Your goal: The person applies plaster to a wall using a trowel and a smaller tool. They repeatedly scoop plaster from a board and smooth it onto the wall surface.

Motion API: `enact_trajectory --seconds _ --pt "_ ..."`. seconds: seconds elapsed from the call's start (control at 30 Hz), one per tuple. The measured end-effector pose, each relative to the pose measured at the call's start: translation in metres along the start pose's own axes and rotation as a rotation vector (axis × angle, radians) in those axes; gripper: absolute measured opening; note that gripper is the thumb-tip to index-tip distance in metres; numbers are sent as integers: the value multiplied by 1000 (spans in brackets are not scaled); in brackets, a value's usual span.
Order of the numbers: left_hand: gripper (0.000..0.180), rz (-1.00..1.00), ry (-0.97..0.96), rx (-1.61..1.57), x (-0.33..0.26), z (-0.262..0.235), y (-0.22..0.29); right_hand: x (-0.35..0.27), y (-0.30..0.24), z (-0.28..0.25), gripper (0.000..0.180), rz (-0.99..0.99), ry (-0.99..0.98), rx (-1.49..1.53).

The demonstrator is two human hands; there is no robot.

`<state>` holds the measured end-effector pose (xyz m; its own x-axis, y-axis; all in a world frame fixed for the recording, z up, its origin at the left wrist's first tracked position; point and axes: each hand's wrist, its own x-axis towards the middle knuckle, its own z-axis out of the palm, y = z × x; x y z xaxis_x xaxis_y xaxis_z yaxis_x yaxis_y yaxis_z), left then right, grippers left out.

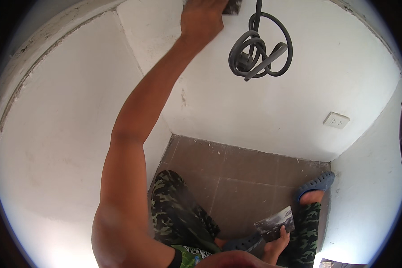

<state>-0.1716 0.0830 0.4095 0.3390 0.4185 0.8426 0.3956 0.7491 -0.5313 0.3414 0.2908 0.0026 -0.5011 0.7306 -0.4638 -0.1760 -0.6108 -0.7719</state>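
Note:
My left hand (203, 20) is raised high against the white wall, its fingers partly cut off by the top edge. Behind it, a dark printed picture card (232, 7) shows on both sides of the hand, held at the wall. Low down, close to my right leg, my right hand (277, 244) grips a second picture card (276, 223) by its lower edge. That card has a grey and black printed image, tilted up toward me, with my thumb over its front.
A thick grey cable (283, 44) hangs knotted in front of the wall, with a plug (244, 61) inside its coils. Lower right on the wall sits a white socket (336, 120). My legs in camouflage trousers (174, 201) and blue clogs (317, 184) rest on brown floor tiles (236, 178).

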Motion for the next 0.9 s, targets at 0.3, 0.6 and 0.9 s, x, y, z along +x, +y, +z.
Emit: enact_trajectory --seconds 0.3,0.6,0.9 --pt "39 -91 -187 -119 -74 -63 8 -5 -3 -7 41 -18 -38 58" --pt "40 -479 -146 16 -51 -66 -38 3 1 -7 37 -19 -26 43" --pt "39 -226 -249 -36 19 -16 45 2 -1 -3 35 -16 12 25"
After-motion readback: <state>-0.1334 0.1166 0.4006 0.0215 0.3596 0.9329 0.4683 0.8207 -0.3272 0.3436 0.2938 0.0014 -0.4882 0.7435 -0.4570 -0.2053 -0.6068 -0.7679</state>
